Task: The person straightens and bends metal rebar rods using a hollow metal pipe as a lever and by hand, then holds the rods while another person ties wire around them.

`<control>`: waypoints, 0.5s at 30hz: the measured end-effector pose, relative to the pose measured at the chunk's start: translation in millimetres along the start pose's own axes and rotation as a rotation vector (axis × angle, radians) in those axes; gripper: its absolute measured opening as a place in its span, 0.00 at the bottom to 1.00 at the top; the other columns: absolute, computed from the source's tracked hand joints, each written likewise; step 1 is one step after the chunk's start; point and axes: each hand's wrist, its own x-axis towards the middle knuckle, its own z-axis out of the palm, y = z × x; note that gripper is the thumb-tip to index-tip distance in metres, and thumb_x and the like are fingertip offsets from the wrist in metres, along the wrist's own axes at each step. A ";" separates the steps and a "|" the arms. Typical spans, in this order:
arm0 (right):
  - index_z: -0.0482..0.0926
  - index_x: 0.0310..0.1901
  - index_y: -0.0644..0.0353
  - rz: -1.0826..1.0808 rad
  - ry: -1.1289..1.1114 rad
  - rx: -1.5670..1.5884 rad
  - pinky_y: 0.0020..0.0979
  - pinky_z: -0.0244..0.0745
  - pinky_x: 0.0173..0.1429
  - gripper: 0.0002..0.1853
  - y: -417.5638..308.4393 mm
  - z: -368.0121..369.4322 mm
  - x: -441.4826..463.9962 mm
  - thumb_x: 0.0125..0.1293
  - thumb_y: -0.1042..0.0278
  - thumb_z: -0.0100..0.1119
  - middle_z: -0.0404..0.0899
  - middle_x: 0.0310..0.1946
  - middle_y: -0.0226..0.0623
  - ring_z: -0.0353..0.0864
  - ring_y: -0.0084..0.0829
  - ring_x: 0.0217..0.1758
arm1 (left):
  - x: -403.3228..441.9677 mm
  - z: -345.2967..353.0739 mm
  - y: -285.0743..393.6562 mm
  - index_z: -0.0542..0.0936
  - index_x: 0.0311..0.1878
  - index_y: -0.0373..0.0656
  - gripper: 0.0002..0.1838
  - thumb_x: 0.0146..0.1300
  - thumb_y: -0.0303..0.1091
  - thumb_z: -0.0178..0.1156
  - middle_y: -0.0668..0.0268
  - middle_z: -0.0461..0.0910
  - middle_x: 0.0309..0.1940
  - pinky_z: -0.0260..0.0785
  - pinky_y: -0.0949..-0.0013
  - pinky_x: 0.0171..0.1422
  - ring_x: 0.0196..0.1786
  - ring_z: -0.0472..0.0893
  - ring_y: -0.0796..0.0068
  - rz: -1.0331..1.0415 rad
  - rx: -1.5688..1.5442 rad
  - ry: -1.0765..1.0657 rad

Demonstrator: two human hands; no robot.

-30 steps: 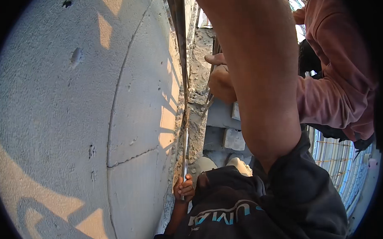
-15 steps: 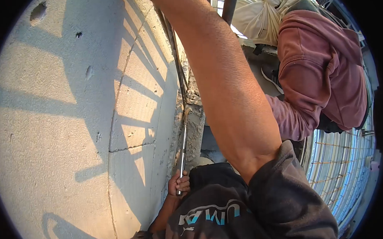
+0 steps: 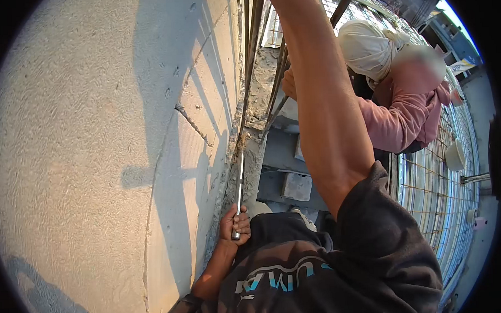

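Note:
My left hand (image 3: 234,223) is closed around the lower end of a shiny metal rod (image 3: 240,184), low beside the wall and close to my body. The rod slants upward, and its far end meets the foot of a dark steel bar (image 3: 250,62) near some rusty bits. My right forearm (image 3: 328,98) reaches up across the view. The right hand itself lies beyond the top edge, so its fingers and anything in them are hidden.
A pale block wall (image 3: 84,134) fills the left side. At right a person in a pink top (image 3: 395,121) leans close, a hand (image 3: 289,83) at the bars. Below are concrete blocks (image 3: 297,187); a rebar grid (image 3: 434,205) and white bucket (image 3: 455,155) lie beyond.
My view has shifted, and my right forearm sits further right in it. The other person has turned, and their hand now shows at the bars. My left hand still grips the rod.

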 end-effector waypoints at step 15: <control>0.71 0.25 0.50 0.032 -0.043 0.281 0.21 0.48 0.19 0.22 -81.5 -29.2 -92.1 0.78 0.51 0.49 0.60 0.15 0.16 0.54 0.12 0.15 | 8.0 -7.1 -0.6 0.78 0.45 0.40 0.19 0.75 0.48 0.52 0.76 0.70 0.18 0.66 0.79 0.19 0.16 0.71 0.86 -0.014 0.009 -0.028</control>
